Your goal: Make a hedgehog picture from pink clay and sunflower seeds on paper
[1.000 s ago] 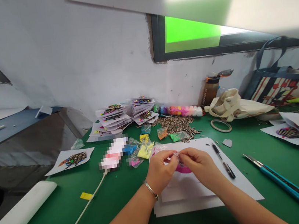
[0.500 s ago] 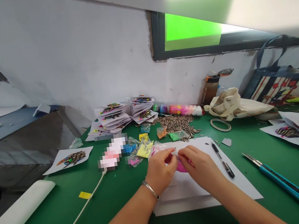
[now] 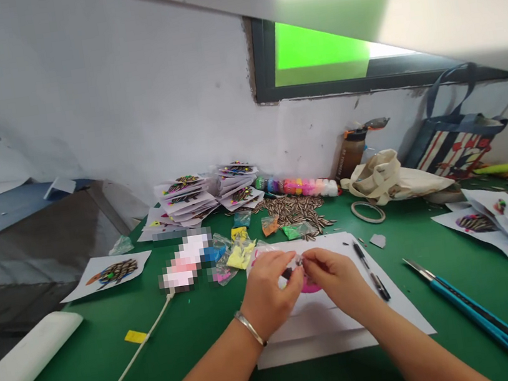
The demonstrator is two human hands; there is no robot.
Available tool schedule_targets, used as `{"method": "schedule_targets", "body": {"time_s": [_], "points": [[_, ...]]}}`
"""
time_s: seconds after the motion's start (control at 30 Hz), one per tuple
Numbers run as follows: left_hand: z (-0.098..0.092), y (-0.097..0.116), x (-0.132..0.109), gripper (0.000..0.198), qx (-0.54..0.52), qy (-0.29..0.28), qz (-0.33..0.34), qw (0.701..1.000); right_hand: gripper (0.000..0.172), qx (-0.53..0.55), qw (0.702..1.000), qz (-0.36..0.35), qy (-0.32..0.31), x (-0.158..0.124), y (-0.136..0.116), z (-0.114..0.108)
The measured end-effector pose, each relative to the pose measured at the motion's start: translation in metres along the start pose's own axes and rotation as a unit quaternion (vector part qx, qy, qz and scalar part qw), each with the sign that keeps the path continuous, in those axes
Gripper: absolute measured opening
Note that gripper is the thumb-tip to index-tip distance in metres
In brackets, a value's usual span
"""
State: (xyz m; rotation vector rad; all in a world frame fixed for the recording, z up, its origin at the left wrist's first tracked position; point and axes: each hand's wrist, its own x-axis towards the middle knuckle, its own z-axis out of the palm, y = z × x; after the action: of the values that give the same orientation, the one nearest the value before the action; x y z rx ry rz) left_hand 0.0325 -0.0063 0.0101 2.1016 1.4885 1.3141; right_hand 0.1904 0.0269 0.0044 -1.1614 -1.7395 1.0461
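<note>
Over the white paper [image 3: 314, 347] on the near part of the green table [image 3: 188, 364], the right hand [image 3: 336, 275] pinches a small pink bag [image 3: 312, 284] between thumb and finger, the left hand [image 3: 268, 292] curls at its left, whether clamped I cannot tell, and a pen [image 3: 372, 271] lies right.

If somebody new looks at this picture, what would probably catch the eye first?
Probably the bright green pane, at the top, right of centre. Next, the left hand and right hand, meeting at what seems a pink bag above white paper. Then the seeds, heaped farther back on the table.
</note>
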Motion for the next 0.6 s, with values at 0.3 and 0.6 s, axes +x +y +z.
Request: {"method": "schedule_targets", "body": {"time_s": [0.3, 0.6], "points": [[-0.007, 0.001, 0.011, 0.024, -0.218, -0.079, -0.180, 0.956, 0.020, 0.235, 0.967, 0.068, -0.072, 0.000, 0.002, -0.001], [-0.008, -0.001, 0.013, 0.026, -0.302, -0.077, -0.258, 0.914, 0.031, 0.034, 0.997, -0.048, -0.056, -0.004, 0.002, -0.001]]}}
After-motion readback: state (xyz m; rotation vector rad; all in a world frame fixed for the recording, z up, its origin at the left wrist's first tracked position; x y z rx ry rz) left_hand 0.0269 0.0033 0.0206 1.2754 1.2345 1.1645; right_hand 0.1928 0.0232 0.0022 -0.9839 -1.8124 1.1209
